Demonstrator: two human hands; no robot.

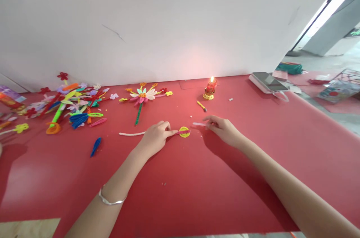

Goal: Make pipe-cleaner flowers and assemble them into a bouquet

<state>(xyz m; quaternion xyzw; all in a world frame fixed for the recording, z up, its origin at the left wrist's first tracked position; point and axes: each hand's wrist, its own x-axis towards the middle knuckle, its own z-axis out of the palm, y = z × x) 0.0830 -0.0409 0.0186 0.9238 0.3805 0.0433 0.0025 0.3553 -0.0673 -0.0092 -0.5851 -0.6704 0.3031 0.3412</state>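
My left hand [157,134] is closed in a pinch on a pink pipe cleaner [185,131], whose tip lies across a flat yellow pipe-cleaner coil [184,135] on the table. From under that hand a white pipe cleaner [131,134] sticks out to the left; whether the fingers touch it is hidden. To the right of the coil, my right hand [223,128] pinches a thin translucent glue stick [199,124] just above the table, its tip pointing left toward the coil and apart from it.
A lit red candle [210,88] on a gold base burns behind my right hand, near a yellow pencil stub [201,106]. Behind my left hand lies a pipe-cleaner flower [143,97]. Colourful pipe-cleaner pieces [75,104] pile up leftward. A phone [268,82] rests at the back right. A white board [168,31] closes the rear.
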